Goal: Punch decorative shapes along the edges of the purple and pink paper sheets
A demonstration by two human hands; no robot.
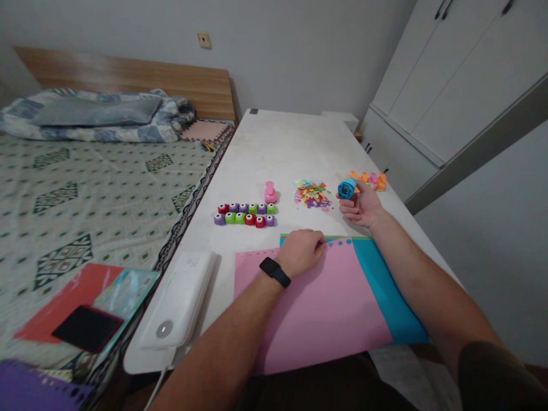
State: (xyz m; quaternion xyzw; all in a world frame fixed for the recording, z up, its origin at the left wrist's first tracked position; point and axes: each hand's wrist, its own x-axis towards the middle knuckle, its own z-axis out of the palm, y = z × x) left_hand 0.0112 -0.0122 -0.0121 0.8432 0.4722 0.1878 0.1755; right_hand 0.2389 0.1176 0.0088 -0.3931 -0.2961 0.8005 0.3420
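Note:
My right hand (362,205) is wrapped around a blue craft punch (347,188), raised over the table with its underside turned toward me. My left hand (303,250), fingers curled, rests on the top edge of a pink sheet of paper (317,319); whether anything is inside those fingers is hidden. Small flower-shaped holes run along that top edge, showing blue to the right of my left hand. Beneath the pink sheet lies blue paper (385,285). Beyond the sheets is a pile of colourful paper cutouts (313,195).
Two rows of small punches (245,214) stand left of the cutouts, near a pink punch (270,192). Orange and pink punches (375,181) sit behind my right hand. A white device (182,297) with a cable occupies the table's left edge, beside the bed (107,188).

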